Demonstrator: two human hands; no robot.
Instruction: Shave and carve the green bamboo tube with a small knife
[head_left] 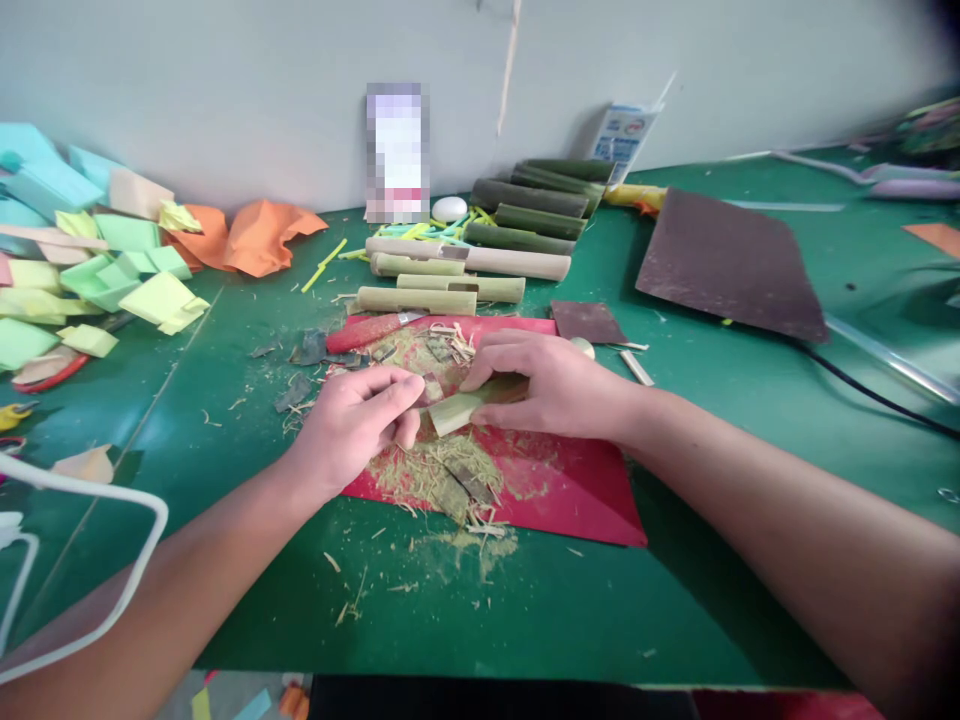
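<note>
My right hand (551,385) is closed around a short pale green bamboo piece (457,412), held above a red sheet (577,490) on the green table. My left hand (356,420) pinches a small dark sandpaper scrap (432,388) against the bamboo's left end. Bamboo dust and shavings (442,480) lie under both hands. A red-handled knife (371,330) rests at the sheet's far left corner.
Peeled and green bamboo sections (480,262) are stacked behind the sheet. A large brown sandpaper sheet (727,265) and a smaller one (589,322) lie right. Coloured paper pieces (105,270) pile up left. A black cable (877,395) runs right; a white wire frame (97,560) sits near left.
</note>
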